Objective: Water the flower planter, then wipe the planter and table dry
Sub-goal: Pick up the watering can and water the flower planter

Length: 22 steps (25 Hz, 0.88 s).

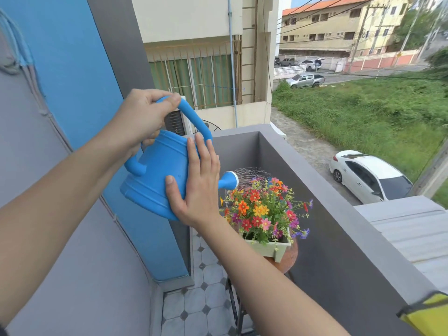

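A blue watering can (157, 170) is tilted to the right, and water sprays from its white-faced rose (230, 180) onto colourful flowers (261, 209). The flowers fill a pale green planter (271, 248) that stands on a small round brown table (289, 259). My left hand (143, 117) grips the can's top handle. My right hand (196, 183) lies flat against the can's side, fingers spread, steadying it. My right forearm hides part of the table.
A grey balcony wall (339, 214) runs along the right side, close behind the planter. A yellow cloth (429, 314) lies on the wall's top at the bottom right. The floor (201, 306) is tiled. A blue wall (84, 93) stands at the left.
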Each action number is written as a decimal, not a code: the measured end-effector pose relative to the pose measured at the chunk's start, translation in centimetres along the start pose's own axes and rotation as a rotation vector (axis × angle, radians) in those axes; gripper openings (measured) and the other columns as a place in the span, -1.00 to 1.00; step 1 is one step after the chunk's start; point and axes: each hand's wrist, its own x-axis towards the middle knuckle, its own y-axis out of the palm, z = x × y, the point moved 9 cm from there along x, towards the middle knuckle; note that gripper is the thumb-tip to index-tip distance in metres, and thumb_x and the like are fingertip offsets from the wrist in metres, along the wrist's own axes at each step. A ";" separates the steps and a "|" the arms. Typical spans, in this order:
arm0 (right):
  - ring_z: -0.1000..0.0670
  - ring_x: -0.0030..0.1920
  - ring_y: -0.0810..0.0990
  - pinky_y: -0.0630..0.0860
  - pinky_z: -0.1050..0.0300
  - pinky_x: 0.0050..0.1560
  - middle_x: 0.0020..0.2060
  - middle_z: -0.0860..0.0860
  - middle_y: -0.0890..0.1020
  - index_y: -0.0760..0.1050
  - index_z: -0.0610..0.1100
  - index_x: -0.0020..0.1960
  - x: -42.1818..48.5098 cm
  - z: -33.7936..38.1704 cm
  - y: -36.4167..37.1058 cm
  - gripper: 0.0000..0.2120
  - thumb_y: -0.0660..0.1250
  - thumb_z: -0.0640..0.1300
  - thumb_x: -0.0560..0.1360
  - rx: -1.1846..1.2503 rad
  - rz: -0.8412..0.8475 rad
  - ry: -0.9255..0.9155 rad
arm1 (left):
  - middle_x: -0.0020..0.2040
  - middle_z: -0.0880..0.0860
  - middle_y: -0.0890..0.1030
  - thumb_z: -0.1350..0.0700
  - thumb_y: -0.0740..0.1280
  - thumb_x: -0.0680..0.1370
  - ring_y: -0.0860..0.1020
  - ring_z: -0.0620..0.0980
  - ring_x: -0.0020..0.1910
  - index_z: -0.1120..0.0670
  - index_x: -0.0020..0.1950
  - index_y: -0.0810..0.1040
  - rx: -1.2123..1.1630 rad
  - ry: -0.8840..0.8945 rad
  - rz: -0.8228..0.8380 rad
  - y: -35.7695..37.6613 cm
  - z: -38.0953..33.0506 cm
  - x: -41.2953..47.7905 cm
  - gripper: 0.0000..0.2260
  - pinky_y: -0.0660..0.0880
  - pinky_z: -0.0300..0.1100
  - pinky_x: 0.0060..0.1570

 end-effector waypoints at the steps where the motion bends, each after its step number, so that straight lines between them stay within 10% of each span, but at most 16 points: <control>1: -0.21 0.53 0.10 0.11 -0.26 0.45 0.49 -0.21 0.25 0.14 -0.23 0.49 0.2 0.0 0.2 -0.33 0.14 0.07 0.48 0.011 0.006 -0.004 | -0.47 0.03 0.17 -0.03 0.26 0.57 0.12 -0.12 -0.62 -0.08 -0.13 0.59 0.004 0.001 -0.007 -0.2 0.0 0.1 -0.85 0.08 -0.38 -0.58; 22: -0.16 0.55 0.04 0.04 -0.19 0.48 0.52 -0.14 0.20 0.14 -0.20 0.51 0.2 0.8 -1.7 -0.32 0.12 0.10 0.47 -0.030 0.028 0.040 | -0.62 -0.13 0.20 -0.04 0.27 0.57 0.12 -0.17 -0.67 -0.06 -0.10 0.60 -0.027 -0.024 0.026 0.6 -1.4 -0.4 -0.85 0.08 -0.40 -0.65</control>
